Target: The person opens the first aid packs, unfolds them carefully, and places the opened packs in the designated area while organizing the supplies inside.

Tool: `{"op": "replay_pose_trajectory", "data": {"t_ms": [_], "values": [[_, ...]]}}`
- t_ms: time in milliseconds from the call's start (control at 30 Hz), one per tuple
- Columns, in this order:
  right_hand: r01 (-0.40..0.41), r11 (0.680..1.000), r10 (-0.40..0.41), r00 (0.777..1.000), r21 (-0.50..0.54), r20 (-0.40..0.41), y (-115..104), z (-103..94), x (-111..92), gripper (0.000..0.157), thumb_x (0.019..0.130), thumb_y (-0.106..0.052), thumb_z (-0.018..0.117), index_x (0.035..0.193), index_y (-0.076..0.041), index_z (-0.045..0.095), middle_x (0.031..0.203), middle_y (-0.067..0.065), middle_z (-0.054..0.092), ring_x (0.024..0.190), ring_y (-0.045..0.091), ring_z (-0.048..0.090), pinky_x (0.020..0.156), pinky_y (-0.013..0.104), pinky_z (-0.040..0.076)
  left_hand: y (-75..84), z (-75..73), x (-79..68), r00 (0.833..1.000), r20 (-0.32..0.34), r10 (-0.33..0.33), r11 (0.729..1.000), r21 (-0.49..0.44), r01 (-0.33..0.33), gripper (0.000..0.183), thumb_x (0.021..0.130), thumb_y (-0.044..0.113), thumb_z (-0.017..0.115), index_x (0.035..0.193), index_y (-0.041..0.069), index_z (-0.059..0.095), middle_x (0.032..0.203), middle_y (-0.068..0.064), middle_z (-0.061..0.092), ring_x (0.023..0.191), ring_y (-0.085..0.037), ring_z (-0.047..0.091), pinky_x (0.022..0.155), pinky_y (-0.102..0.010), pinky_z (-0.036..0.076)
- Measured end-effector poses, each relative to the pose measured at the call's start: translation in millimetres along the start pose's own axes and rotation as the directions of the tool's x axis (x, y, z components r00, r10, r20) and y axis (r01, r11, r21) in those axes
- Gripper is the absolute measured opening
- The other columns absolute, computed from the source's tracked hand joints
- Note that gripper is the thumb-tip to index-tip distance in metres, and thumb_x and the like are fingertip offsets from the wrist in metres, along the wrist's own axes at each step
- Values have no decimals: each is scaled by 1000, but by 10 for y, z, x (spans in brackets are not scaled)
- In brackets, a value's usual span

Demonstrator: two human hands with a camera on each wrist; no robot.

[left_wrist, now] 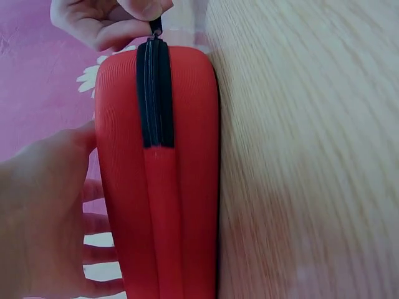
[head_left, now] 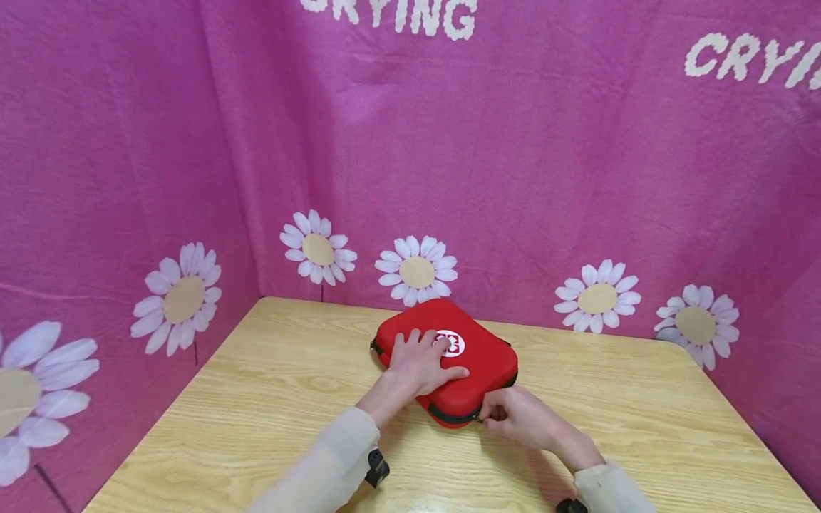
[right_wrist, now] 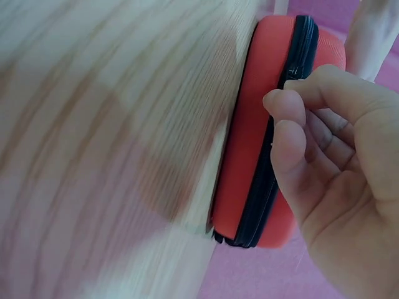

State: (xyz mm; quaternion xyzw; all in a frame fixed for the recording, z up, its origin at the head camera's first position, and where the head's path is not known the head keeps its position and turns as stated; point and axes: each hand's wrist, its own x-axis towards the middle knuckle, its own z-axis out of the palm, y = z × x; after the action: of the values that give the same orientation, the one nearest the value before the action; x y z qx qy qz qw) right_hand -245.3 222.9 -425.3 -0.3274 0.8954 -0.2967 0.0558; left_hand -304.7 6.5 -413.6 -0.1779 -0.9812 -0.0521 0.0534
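A red zippered case [head_left: 477, 363] with a round white emblem lies on the wooden table, turned at an angle. My left hand [head_left: 420, 362] rests flat on its lid, fingers spread and thumb pointing right. At the case's near right corner, my right hand [head_left: 522, 415] pinches the zipper pull [left_wrist: 156, 26] between thumb and forefinger. The black zipper [left_wrist: 156, 93] runs along the side wall and ends at a red strip in the left wrist view. In the right wrist view, the zipper [right_wrist: 255, 212] continues along the side past the pinching fingers [right_wrist: 290, 107].
The light wooden table [head_left: 269, 385] extends around the case on all sides. Behind it and at the sides hangs a pink cloth [head_left: 513, 178] with white daisies and lettering. Dark devices [head_left: 377, 468] are strapped at both wrists.
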Motion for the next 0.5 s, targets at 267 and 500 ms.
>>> {"op": "replay_pose_trajectory", "data": {"t_ms": [267, 500], "values": [[-49, 997, 45, 997, -60, -57, 129, -116, -54, 11, 83, 0, 70, 80, -12, 70, 67, -9, 62, 59, -4, 46, 54, 18, 41, -136, -102, -39, 998, 9, 66, 994, 81, -67, 70, 85, 76, 50, 141, 33, 54, 138, -3, 51, 128, -25, 45, 107, -52, 35], [-73, 995, 65, 991, -69, -119, 268, -160, -104, 12, 82, 2, 69, 81, -10, 69, 68, -6, 65, 59, -5, 48, 55, 19, 43, -253, -129, -85, 994, 43, 100, 994, 44, -102, 69, 86, 72, 54, 141, 31, 55, 138, -3, 50, 128, -24, 43, 109, -51, 33]]}}
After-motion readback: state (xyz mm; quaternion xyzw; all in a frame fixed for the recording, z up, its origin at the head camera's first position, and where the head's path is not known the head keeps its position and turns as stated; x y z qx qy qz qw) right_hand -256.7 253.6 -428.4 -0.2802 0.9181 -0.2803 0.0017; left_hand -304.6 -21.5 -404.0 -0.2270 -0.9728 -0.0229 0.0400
